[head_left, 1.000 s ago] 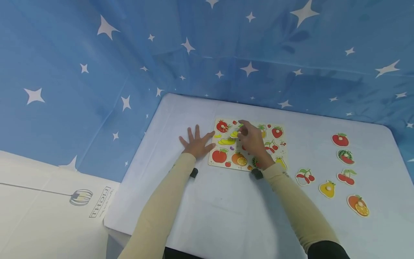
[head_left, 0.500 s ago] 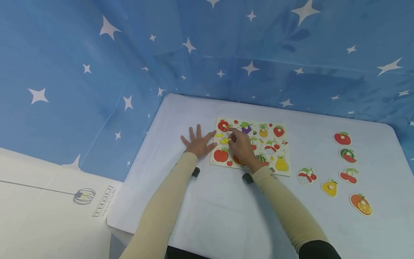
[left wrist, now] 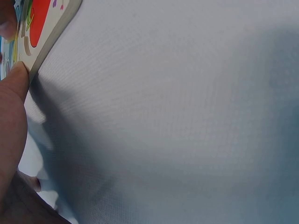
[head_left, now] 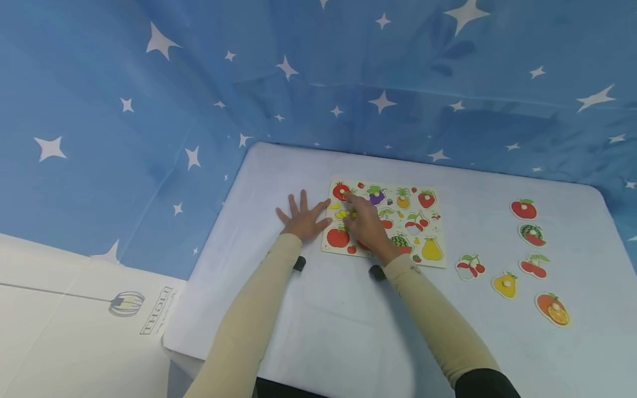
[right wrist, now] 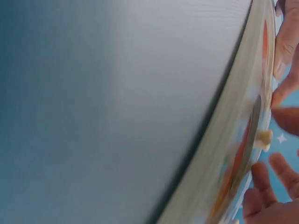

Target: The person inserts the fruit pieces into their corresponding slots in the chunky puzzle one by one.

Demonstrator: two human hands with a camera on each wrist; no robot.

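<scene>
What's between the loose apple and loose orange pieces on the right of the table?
The watermelon piece, then the cherry piece. Only the head view shows it.

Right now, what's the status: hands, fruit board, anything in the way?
Left hand spread, thumb touching puzzle board. Right hand over board's left half, by banana; grip unclear. Loose fruit pieces off to the right, away from both hands.

The cream board (head_left: 439,229) carries red, yellow, purple and green fruit (head_left: 338,238), while the loose pear (head_left: 505,288) is yellow and the green-leaved loose apple (head_left: 517,210) red. The sleeves (head_left: 254,298) are beige, the tablecloth (head_left: 338,331) white, and the curtain (head_left: 308,33) blue with white stars (head_left: 382,102).
</scene>
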